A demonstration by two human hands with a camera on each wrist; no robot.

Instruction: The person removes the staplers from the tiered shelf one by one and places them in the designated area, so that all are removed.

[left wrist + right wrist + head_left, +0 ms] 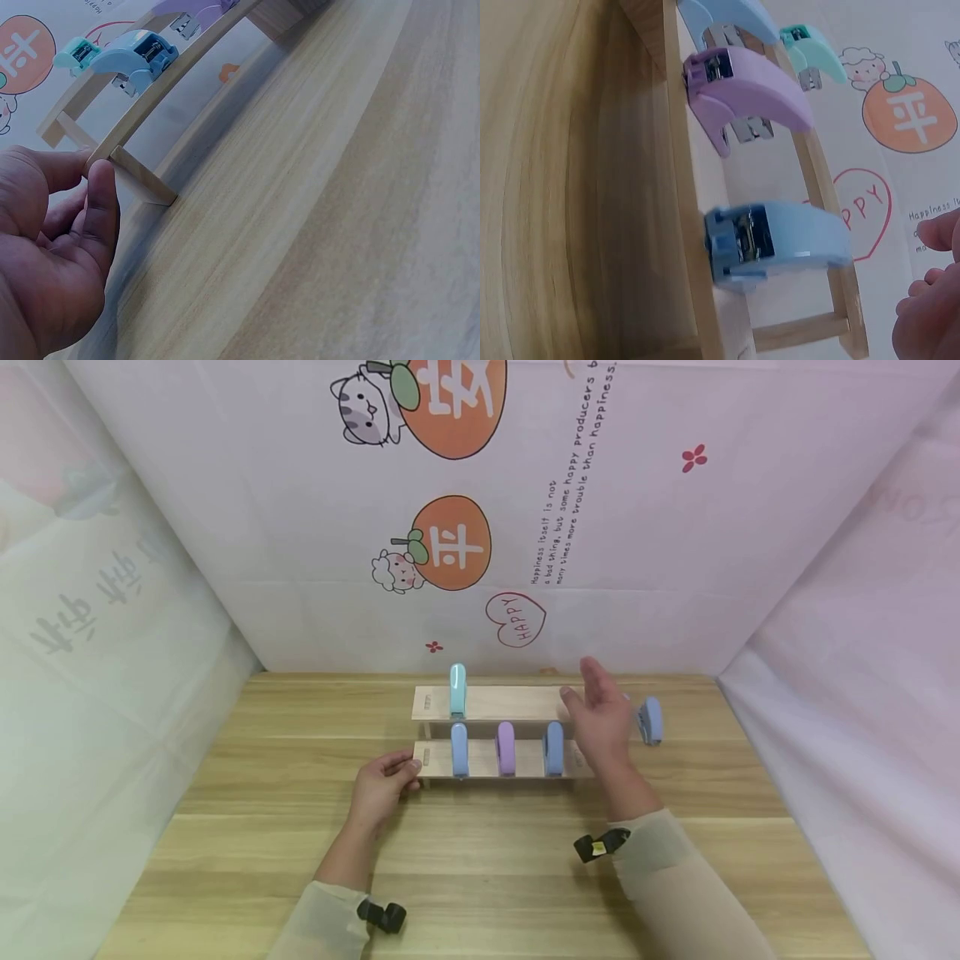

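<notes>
My left hand [381, 789] pinches the left end of the front wooden shelf [482, 763] between thumb and fingers. Three small staplers stand on that shelf: a light blue stapler [459, 750], a purple stapler [506, 749] and a darker blue stapler [553, 749]. On the rear wooden shelf [517, 702], a mint-green stapler [457, 691] stands near the left end. With nothing in it and its fingers extended, my right hand [603, 718] hovers at the right ends of both shelves and hides part of them. Just right of it, another blue stapler [651, 721] sits on the table.
Both shelves stand on short legs on a wood-grain table [480, 868], the rear one close to the back wall. White printed cloth [637, 568] hangs behind the table and along both sides. Each wrist wears a black camera band.
</notes>
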